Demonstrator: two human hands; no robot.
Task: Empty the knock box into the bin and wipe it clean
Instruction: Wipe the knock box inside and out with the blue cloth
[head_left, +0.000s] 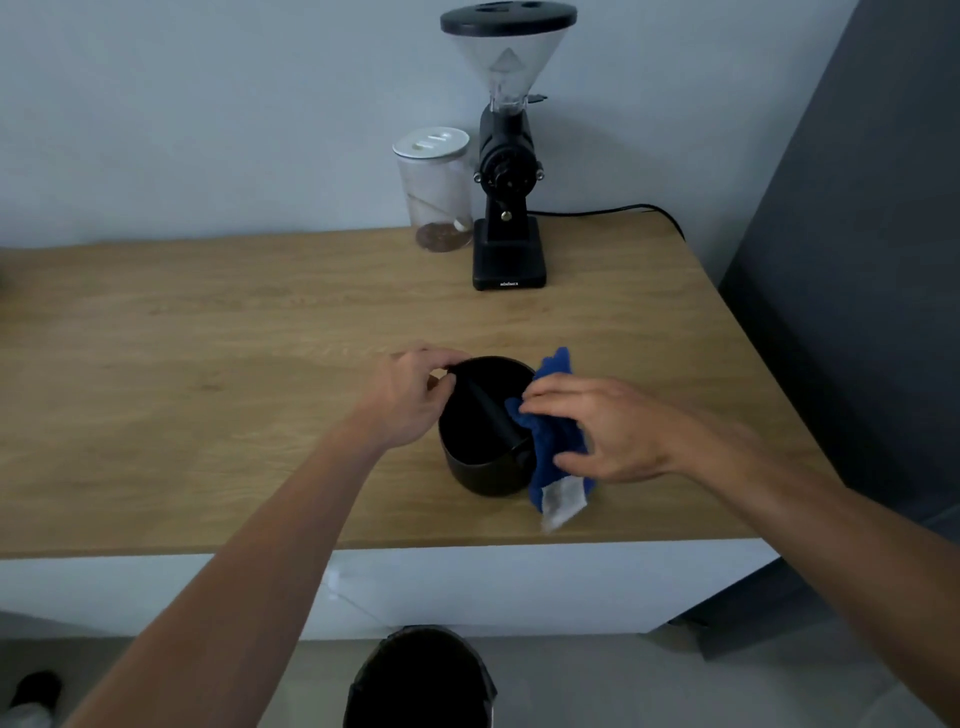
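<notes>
The black round knock box (485, 467) stands upright on the wooden counter (208, 364), its dark bar running across the opening. My left hand (410, 395) grips its left rim. My right hand (602, 426) presses a blue cloth (550, 441) against the box's right rim, part of the cloth dipping inside and a white label hanging down outside. On the floor below the counter edge stands the black bin (421, 680), open at the top; its inside is too dark to see.
A black coffee grinder (509, 171) with a clear hopper stands at the back of the counter, its cable trailing right. Beside it is a clear jar (435, 192) with a white lid. A dark grey panel (857, 260) rises on the right.
</notes>
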